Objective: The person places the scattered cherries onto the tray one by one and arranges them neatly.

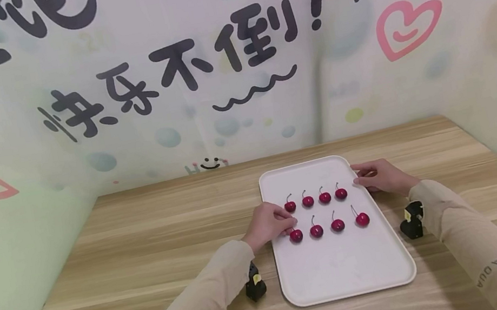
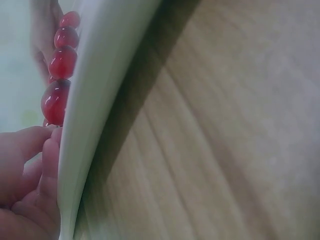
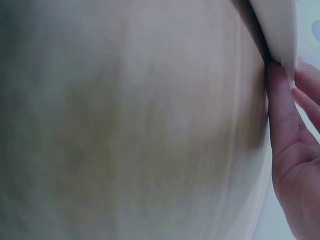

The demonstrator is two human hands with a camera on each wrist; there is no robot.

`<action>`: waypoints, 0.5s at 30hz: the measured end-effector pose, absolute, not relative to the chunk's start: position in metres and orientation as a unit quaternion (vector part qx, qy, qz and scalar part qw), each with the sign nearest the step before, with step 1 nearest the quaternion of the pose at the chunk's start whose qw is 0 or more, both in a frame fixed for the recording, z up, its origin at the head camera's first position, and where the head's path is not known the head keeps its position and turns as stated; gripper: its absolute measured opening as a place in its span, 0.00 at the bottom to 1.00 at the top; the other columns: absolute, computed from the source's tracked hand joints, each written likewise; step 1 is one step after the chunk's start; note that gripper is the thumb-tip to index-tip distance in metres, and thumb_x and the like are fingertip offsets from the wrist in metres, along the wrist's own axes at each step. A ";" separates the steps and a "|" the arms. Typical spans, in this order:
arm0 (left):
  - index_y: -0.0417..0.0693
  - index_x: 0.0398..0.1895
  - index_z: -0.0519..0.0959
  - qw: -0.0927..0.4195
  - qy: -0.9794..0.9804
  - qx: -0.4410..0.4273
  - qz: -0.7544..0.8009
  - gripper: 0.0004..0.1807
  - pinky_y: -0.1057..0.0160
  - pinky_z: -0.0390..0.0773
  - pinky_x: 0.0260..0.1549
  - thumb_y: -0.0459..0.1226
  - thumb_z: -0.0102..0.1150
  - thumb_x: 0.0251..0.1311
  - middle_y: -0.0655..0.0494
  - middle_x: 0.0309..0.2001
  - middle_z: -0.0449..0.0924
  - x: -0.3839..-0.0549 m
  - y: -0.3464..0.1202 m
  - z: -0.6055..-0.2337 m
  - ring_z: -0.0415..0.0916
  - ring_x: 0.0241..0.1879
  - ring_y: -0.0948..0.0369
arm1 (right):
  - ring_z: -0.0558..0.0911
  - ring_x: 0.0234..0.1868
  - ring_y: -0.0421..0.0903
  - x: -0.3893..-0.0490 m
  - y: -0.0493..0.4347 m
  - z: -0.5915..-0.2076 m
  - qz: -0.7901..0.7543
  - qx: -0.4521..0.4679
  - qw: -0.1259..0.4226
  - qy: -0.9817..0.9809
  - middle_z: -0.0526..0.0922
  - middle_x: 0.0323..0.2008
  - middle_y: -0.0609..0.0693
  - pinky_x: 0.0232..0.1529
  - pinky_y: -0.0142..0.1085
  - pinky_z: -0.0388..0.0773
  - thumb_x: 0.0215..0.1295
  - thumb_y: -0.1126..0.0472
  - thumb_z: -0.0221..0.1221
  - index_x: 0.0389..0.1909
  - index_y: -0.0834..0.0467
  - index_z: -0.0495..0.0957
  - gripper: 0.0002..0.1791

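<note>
A white tray (image 1: 342, 271) lies on the table with two rows of red cherries (image 1: 337, 225) on it, their thin stems pointing away from me. My left hand (image 1: 270, 224) reaches over the tray's left edge and pinches the stem of the leftmost cherry (image 1: 295, 236) in the nearer row. In the left wrist view, the thumb and fingertips (image 2: 50, 145) meet right beside that cherry (image 2: 55, 102). On the opposite side, my right hand (image 1: 383, 177) grips the tray's right rim near its far corner. One finger (image 3: 282, 105) sits low against the rim, with other fingers above it, in the right wrist view.
The wood-grain table (image 1: 158, 236) extends on both sides of the tray. Behind it rises a white wall covering (image 1: 244, 128) with black lettering and coloured drawings. A black wrist device (image 1: 255, 284) hangs under the left sleeve, another black device (image 1: 411, 221) under the right.
</note>
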State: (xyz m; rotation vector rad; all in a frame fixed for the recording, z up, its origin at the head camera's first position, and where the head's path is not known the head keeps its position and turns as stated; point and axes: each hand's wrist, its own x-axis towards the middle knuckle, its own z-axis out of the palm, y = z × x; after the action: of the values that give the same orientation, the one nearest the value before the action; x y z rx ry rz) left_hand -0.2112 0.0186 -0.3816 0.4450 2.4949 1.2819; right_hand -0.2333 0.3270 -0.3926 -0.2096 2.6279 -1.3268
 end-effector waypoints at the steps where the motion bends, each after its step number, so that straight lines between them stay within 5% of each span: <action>1: 0.40 0.25 0.81 0.151 0.869 0.154 0.445 0.05 0.70 0.73 0.18 0.34 0.62 0.49 0.57 0.16 0.77 -0.211 0.019 -0.381 0.74 0.17 0.66 | 0.74 0.40 0.50 -0.233 0.327 -0.392 -0.448 -0.070 0.095 0.886 0.71 0.43 0.64 0.39 0.35 0.76 0.61 0.62 0.55 0.60 0.69 0.58 0.29; 15: 0.41 0.25 0.81 0.148 0.871 0.154 0.442 0.05 0.70 0.72 0.17 0.35 0.61 0.51 0.57 0.16 0.76 -0.211 0.019 -0.383 0.73 0.17 0.65 | 0.74 0.39 0.49 -0.234 0.327 -0.393 -0.453 -0.066 0.101 0.884 0.71 0.43 0.63 0.39 0.34 0.76 0.61 0.62 0.54 0.61 0.68 0.57 0.29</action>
State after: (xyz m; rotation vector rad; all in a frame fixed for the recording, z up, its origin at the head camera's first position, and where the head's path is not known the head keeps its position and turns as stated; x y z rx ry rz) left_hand -0.2109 0.0195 -0.3828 0.4419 2.5053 1.2712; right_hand -0.2345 0.3275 -0.3934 -0.1954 2.6107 -1.3371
